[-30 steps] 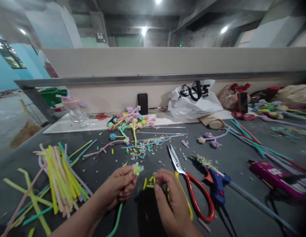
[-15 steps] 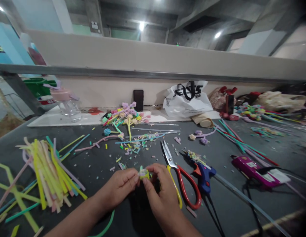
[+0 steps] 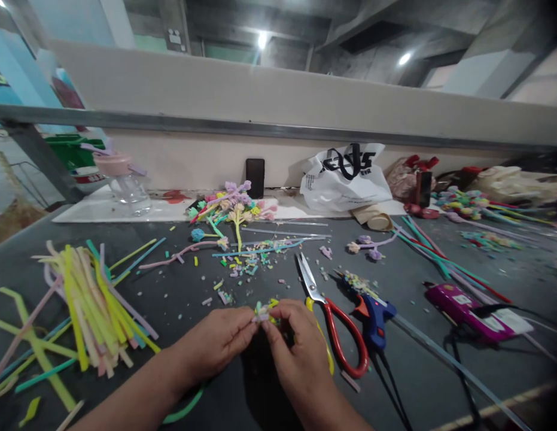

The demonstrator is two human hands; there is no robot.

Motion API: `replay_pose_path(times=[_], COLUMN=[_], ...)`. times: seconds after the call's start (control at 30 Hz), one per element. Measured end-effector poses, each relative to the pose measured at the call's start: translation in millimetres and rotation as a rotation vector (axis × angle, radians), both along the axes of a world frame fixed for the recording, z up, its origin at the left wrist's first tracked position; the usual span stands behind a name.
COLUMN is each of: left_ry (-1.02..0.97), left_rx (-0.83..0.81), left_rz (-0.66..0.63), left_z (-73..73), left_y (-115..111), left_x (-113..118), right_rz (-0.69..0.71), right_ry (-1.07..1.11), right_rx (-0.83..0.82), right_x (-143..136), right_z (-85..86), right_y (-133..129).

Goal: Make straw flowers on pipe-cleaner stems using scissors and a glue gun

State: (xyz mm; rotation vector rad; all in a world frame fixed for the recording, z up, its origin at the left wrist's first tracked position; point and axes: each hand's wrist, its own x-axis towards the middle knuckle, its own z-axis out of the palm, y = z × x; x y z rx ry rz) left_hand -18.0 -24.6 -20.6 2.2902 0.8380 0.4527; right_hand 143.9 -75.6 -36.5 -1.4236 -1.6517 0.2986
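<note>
Between my fingertips, low in the middle of the view, is a small pipe-cleaner flower (image 3: pixel 261 312) in pale purple, green and yellow. My left hand (image 3: pixel 222 338) pinches it from the left. On its other side my right hand (image 3: pixel 296 344) grips it with thumb and forefinger, and yellow fuzzy bits show behind those fingers. Just right of my right hand lie scissors (image 3: pixel 334 335) with red and yellow handles, blades a little apart. A green pipe cleaner (image 3: pixel 186 410) curves out beneath my left forearm.
Cut pipe cleaners (image 3: pixel 92 311) lie heaped at left. Finished flowers (image 3: pixel 237 209) and scattered clippings (image 3: pixel 249 261) are beyond my hands. At right are a blue glue gun (image 3: pixel 374 323) with a cord and a purple device (image 3: pixel 466 308). A bottle (image 3: pixel 125 191), phone (image 3: pixel 255 178) and white bag (image 3: pixel 345 179) stand behind.
The small flower has turned between my fingers, so more pale purple faces me and the yellow sits farther right. Both hands remain closed on it. The view has shifted slightly.
</note>
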Motion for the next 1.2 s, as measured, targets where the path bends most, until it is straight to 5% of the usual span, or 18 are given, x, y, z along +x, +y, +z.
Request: replay_pose_path(times=[0.43,0.8,1.2], left_ry=[-0.047,-0.083,-0.066], left_rx=[-0.028,-0.317,-0.263], left_rz=[0.015,0.109,0.07], left_z=[-2.9,8.5,2.0], left_y=[-2,2,0], left_x=[1,3,5], right_rz=[-0.022,0.023,-0.016], right_ry=[0.08,-0.084,-0.02], right_rx=[-0.149,-0.041,-0.114], right_x=[-3,-1,-2], right_z=[6.7,3.1,6.2], right_y=[-1,0,0])
